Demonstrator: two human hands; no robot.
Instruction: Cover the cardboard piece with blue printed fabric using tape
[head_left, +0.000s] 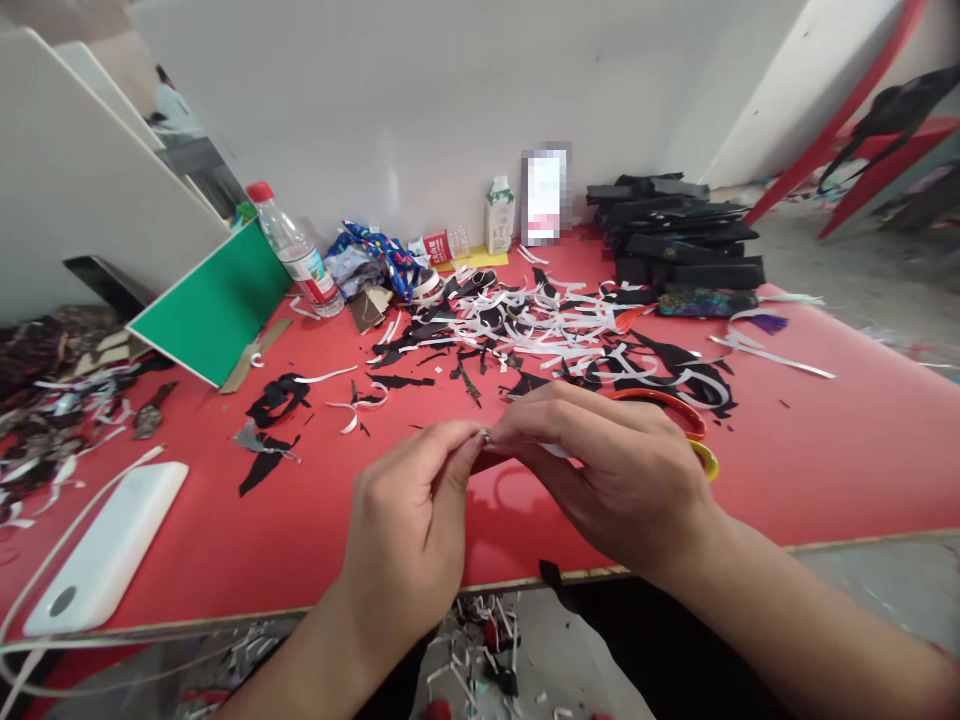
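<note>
My left hand (pixel 409 515) and my right hand (pixel 619 475) meet above the front of the red table, fingertips pinched together. Whatever sits in the pinch is tiny and mostly hidden by the fingers; a dark edge shows just below them. Close behind my right hand are scissors (pixel 669 402) with one orange and one yellow handle loop. Their blades are largely covered by the hand, and I cannot tell whether it grips them or they lie beside it. Beyond the hands spreads a heap of white and black strip scraps (pixel 540 325).
Stacked black fabric pieces (pixel 675 235) lie at the back right. Along the wall stand a lit phone (pixel 545 195), a carton (pixel 499 218) and a red-capped bottle (pixel 304 260). A green board (pixel 214 305) leans at left, and a white power bank (pixel 109 550) with a cable lies front left.
</note>
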